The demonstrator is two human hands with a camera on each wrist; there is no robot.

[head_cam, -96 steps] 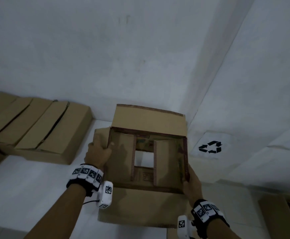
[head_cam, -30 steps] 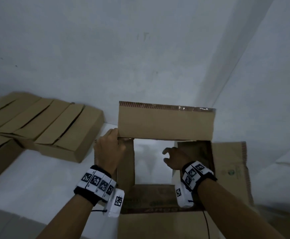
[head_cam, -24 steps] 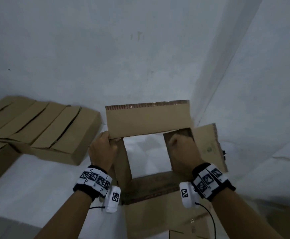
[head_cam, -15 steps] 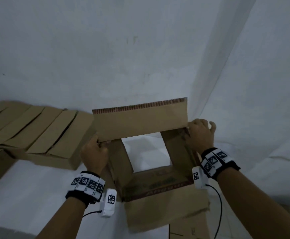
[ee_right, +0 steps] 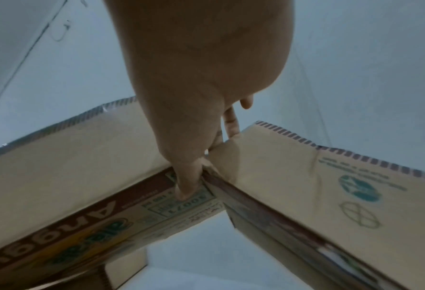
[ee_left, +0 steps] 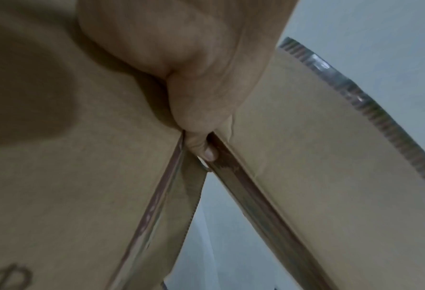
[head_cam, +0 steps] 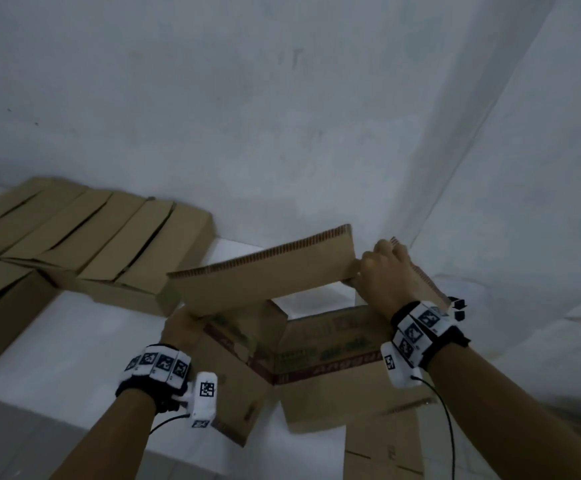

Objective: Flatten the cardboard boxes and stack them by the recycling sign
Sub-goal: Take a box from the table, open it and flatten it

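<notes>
An open-ended cardboard box [head_cam: 320, 344] with printed sides hangs in front of me, skewed into a slanted diamond. Its far flap [head_cam: 265, 275] stands up. My left hand [head_cam: 178, 325] grips the box's left corner; in the left wrist view my left hand [ee_left: 201, 149] has a fingertip curled over the edge where two panels meet. My right hand [head_cam: 375, 268] holds the far right corner. Seen from the right wrist, my right hand [ee_right: 206, 157] has its thumb pressed on the inner printed panel and fingers behind. The recycling sign [head_cam: 458, 308] peeks out behind my right wrist.
Several closed cardboard boxes [head_cam: 91, 244] line the wall at the left, one more box [head_cam: 2, 306] nearer me. A flat piece of cardboard [head_cam: 382, 445] lies on the white floor below the held box. Two white walls meet in a corner [head_cam: 420, 202] at the right.
My right hand left the inside of the box and took the far right corner. The box went from square to a slanted, partly collapsed shape, tilting down to the left.
</notes>
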